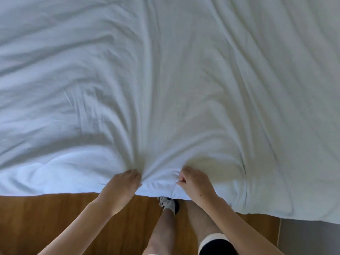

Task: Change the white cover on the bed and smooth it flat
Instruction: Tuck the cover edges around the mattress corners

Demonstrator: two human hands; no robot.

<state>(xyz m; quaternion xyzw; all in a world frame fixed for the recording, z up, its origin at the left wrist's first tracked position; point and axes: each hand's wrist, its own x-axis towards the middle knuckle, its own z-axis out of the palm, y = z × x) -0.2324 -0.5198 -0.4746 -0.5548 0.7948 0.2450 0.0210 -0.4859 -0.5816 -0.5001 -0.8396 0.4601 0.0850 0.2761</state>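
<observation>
White cover [165, 80] lay spread over the whole bed, its near edge hanging over the bed's near side above the wooden floor [46, 218], and it was far from flat: long ridges fanned out from the spot where I held it toward the far corners. My left hand [121, 188] had its fingers curled into a bunch of cloth at the near edge, and my right hand [195, 183] pinched another bunch just beside it, so both were closed on the cover. As I judged it, the grips sat too close together; pulling from one spot only drew the creases into a fan. To do this step well I needed to set my hands well apart along the near edge, pull evenly toward me and slightly outward, then let go and sweep flat palms across the ridges toward the sides. Tugging hard risked dragging the far edge off.
</observation>
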